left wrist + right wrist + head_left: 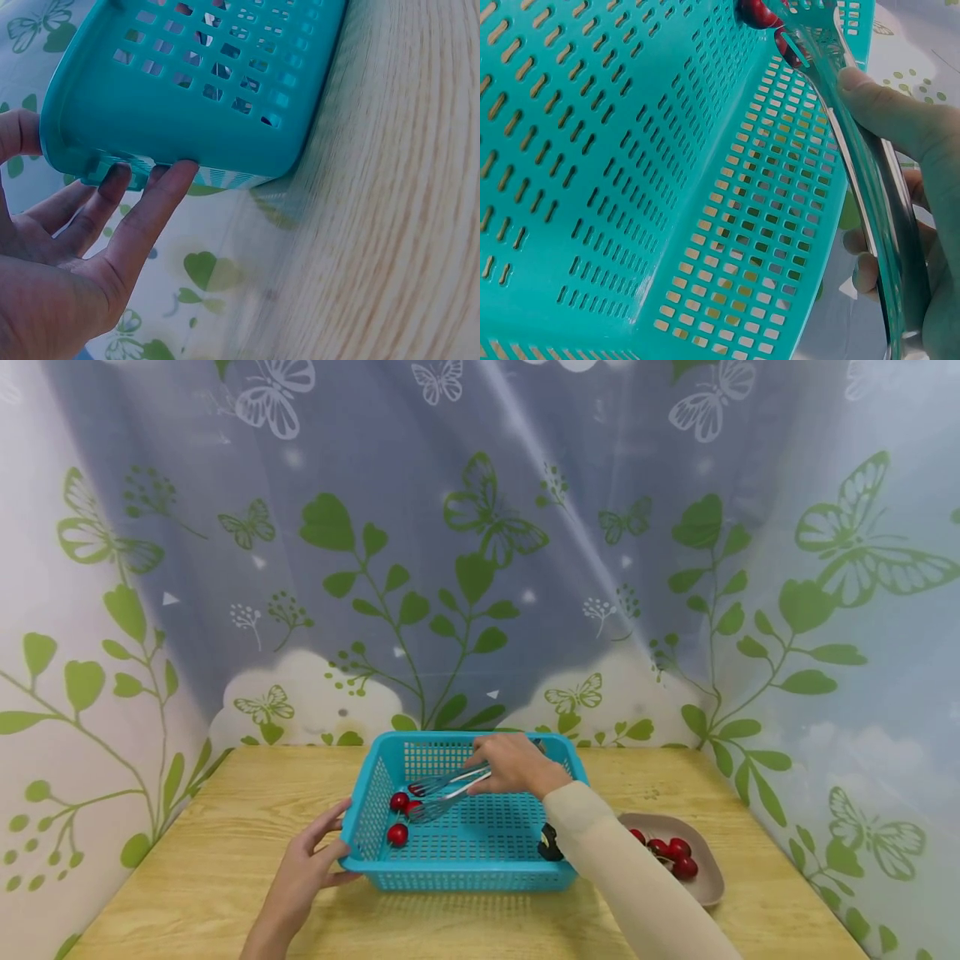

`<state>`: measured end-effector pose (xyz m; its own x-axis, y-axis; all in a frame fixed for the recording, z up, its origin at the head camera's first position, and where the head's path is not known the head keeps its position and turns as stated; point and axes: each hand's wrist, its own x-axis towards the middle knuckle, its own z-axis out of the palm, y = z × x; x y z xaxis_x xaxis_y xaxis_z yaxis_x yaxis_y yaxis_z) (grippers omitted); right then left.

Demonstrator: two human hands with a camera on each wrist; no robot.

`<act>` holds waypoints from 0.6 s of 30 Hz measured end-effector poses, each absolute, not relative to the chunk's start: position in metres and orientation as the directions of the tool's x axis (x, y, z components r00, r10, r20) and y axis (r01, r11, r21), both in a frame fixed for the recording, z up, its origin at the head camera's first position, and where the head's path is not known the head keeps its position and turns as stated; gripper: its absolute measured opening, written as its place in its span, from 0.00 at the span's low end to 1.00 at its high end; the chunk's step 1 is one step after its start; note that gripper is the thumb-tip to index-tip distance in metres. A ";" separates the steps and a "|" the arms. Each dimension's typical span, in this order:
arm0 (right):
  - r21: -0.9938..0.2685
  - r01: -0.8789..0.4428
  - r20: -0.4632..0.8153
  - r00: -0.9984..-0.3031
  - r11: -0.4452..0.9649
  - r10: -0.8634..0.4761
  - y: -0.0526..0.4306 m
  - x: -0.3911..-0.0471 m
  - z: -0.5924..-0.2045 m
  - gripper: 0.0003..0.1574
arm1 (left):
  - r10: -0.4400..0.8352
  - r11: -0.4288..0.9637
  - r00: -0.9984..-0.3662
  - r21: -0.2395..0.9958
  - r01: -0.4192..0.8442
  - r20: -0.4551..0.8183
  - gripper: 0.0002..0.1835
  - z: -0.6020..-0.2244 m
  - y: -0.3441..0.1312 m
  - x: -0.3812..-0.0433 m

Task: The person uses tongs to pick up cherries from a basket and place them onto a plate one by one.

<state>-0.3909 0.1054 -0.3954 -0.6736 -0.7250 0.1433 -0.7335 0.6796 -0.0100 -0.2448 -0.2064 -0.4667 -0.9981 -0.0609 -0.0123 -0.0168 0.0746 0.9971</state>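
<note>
A blue slotted plastic basket (480,866) stands on the table. My left hand (303,852) holds its front left corner, thumb and fingers against the rim; the left wrist view shows this hand (82,247) at the basket's end. My right hand (513,764) reaches in over the basket and grips metal tongs (457,795), their slotted ends spread apart. Several glossy red cherry-like fruits lie by these ends, one fruit (397,835) nearer the front. In the right wrist view red fruit (759,13) lies beside the tong tips; whether they pinch any, I cannot tell.
On the right a beige-pink dish (708,877) holds several more red fruits (681,847), partly hidden by my right sleeve (630,868). A dark object (550,843) shows beside the sleeve at the basket's right front. A patterned curtain (480,610) hangs behind the wooden table (247,827).
</note>
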 end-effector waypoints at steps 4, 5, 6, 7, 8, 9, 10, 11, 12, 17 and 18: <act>0.016 -0.733 0.141 -0.671 0.680 -0.728 0.102 -0.392 -0.394 0.28 | -0.065 0.077 -0.998 0.997 -0.017 -0.012 0.36 -0.465 -0.207 -0.245; 0.024 -0.733 0.141 -0.671 0.680 -0.728 0.101 -0.392 -0.393 0.28 | -0.065 0.076 -0.998 0.997 -0.017 -0.012 0.36 -0.465 -0.207 -0.244; 0.029 -0.731 0.143 -0.672 0.681 -0.727 0.100 -0.392 -0.393 0.28 | -0.065 0.075 -0.998 0.997 -0.016 -0.012 0.36 -0.464 -0.207 -0.244; 0.029 -0.731 0.144 -0.672 0.682 -0.726 0.100 -0.392 -0.393 0.28 | -0.064 0.074 -0.998 0.997 -0.016 -0.011 0.36 -0.464 -0.206 -0.244; 0.035 -0.730 0.145 -0.672 0.683 -0.726 0.099 -0.392 -0.393 0.28 | -0.063 0.072 -0.998 0.997 -0.016 -0.011 0.36 -0.464 -0.206 -0.244; 0.034 -0.730 0.146 -0.672 0.683 -0.726 0.099 -0.393 -0.393 0.27 | -0.064 0.070 -0.998 0.997 -0.016 -0.011 0.36 -0.463 -0.206 -0.244; 0.032 -0.730 0.147 -0.672 0.683 -0.725 0.099 -0.393 -0.393 0.27 | -0.065 0.069 -0.998 0.997 -0.016 -0.011 0.36 -0.463 -0.206 -0.243; 0.031 -0.730 0.148 -0.672 0.683 -0.726 0.098 -0.393 -0.393 0.27 | -0.066 0.067 -0.998 0.998 -0.016 -0.012 0.36 -0.463 -0.206 -0.243; 0.027 -0.730 0.147 -0.673 0.683 -0.725 0.098 -0.393 -0.393 0.27 | -0.066 0.067 -0.998 0.998 -0.018 -0.014 0.36 -0.463 -0.205 -0.243; 0.014 -0.721 0.124 -0.686 0.693 -0.717 0.096 -0.395 -0.396 0.26 | -0.074 0.068 -0.997 0.997 -0.025 -0.020 0.36 -0.464 -0.205 -0.243; 0.011 -0.719 0.119 -0.690 0.695 -0.714 0.096 -0.395 -0.397 0.26 | -0.075 0.069 -0.997 0.997 -0.024 -0.019 0.36 -0.464 -0.205 -0.243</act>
